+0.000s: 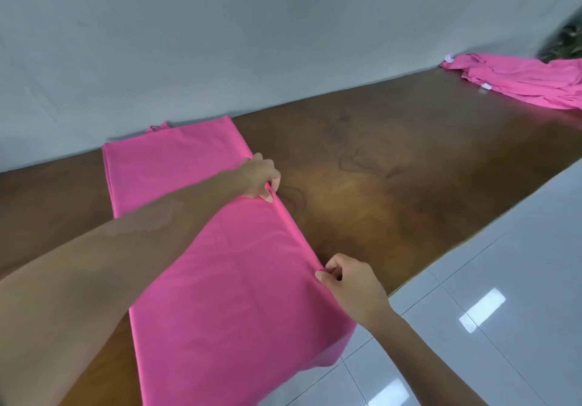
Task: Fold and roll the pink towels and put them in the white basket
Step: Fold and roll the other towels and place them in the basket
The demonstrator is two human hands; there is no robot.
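Note:
A pink towel (220, 279) lies flat as a long folded strip across the brown wooden table (393, 185), its near end hanging over the table's front edge. My left hand (259, 177) pinches the towel's right edge about halfway along. My right hand (349, 282) pinches the same edge closer to me. Between the two hands the edge is slightly raised. No white basket is in view.
A heap of more pink towels (519, 81) lies at the table's far right, next to a green plant (567, 43). A grey wall (220, 43) runs behind the table. Glossy white floor tiles (488, 311) are on the right.

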